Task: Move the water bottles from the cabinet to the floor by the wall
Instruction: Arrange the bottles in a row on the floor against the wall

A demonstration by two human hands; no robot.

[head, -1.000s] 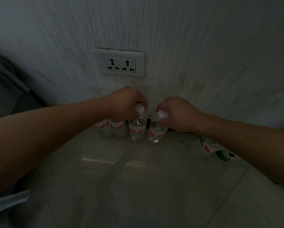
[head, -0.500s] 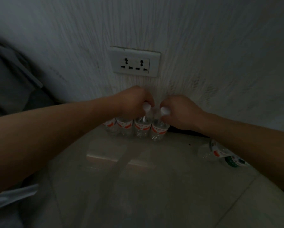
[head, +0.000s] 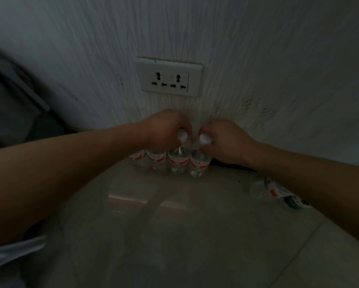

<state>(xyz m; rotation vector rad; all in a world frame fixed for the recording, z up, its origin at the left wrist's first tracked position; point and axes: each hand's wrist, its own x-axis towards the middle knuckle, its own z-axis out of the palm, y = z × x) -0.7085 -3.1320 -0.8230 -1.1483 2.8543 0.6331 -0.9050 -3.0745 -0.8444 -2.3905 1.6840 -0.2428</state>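
Head view: four water bottles (head: 156, 161) stand upright in a row on the floor (head: 195, 235), touching the wall (head: 257, 59) below a double socket (head: 170, 76). The left hand (head: 166, 129) curls round the third bottle (head: 177, 162) at its neck; the right hand (head: 226, 140) curls round the fourth bottle (head: 199, 163).

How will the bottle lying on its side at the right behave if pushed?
The lying bottle probably rolls easily: round, on its side on a glossy floor. Its clear ribbed plastic likely flexes if squeezed. Fill level unclear, so weight uncertain.
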